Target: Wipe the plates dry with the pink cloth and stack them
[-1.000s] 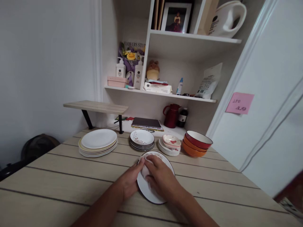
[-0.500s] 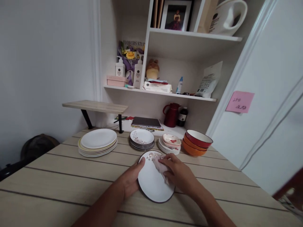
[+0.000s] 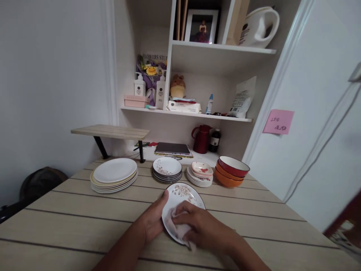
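Observation:
A white plate with a dark rim and brown flowers is tilted up over the table in front of me. My left hand grips its left edge, thumb on the face and the other fingers hidden behind. A pale pinkish cloth is bunched in my right hand, which presses it on the lower part of the plate. Just behind stands a stack of matching flowered plates.
Left on the table is a stack of large white plates. To the right are small dishes and stacked orange and red bowls. A small raised shelf, a laptop and a red jug stand behind.
My right hand has moved the cloth from the plate's upper right down to its lower left. The flowers near the top now show. The view has shifted slightly.

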A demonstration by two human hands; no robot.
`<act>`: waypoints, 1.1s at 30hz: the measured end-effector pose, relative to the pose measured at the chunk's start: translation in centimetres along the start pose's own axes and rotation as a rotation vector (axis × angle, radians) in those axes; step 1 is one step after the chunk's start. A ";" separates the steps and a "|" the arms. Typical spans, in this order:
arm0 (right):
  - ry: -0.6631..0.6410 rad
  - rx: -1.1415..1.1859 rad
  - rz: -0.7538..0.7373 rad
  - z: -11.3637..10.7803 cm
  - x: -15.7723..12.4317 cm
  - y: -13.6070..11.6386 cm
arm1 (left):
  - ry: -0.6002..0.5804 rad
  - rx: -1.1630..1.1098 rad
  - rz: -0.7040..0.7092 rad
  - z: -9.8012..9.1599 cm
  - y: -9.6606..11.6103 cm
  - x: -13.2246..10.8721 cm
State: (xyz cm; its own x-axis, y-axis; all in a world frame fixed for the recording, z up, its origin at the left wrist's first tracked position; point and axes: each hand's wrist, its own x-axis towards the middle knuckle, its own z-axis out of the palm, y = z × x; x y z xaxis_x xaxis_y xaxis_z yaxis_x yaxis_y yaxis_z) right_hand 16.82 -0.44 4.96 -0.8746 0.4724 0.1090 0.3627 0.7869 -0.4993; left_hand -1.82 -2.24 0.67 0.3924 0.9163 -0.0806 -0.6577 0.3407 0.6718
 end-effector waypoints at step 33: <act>0.031 0.048 -0.164 0.3 0.7 1.6 | 0.106 0.017 -0.059 0.1 0.5 -0.2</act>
State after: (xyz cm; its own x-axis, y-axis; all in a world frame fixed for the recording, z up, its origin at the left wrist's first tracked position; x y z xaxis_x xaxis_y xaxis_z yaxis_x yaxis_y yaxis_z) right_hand 16.69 1.10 4.00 -0.9104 0.3516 0.2181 0.1995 0.8349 -0.5130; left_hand -2.15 -2.26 1.09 0.3590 0.9122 -0.1975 -0.6243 0.3920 0.6757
